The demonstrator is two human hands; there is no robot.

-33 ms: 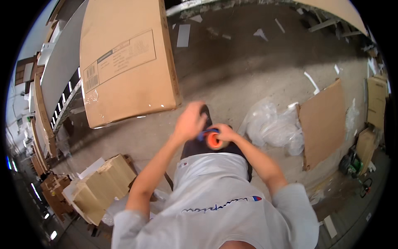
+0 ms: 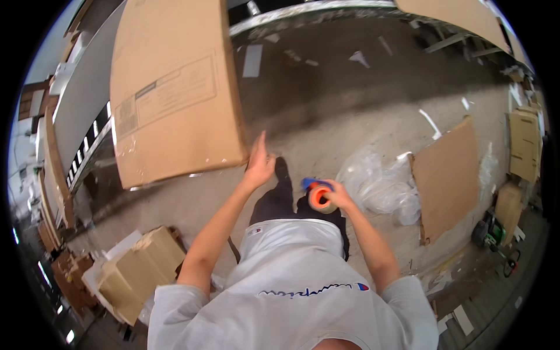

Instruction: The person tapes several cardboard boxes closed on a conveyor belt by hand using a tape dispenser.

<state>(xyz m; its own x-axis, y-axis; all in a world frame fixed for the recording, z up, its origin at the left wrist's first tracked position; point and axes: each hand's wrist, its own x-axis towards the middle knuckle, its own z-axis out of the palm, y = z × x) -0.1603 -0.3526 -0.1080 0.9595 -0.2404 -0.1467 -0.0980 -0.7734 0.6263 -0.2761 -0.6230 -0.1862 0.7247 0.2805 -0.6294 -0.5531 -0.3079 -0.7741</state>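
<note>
- So the hands have spread apart since the last frame: left hand [image 2: 260, 167] is farther from the tape dispenser [image 2: 314, 198] now, right by the near corner of the big cardboard box [image 2: 175, 87]. Can't tell if it's touching.
- Left's empty, fingers stretched out and pointing forward, arm reaching ahead.
- Right hand [image 2: 338, 196] has moved a bit rightward, elbow bent, gripping the dispenser above the right leg [image 2: 318, 214].

On my feed I see an orange-and-blue tape dispenser [image 2: 314, 193], dark-printed brown carton [image 2: 175, 93], pale grey shirt [image 2: 291, 262]
</note>
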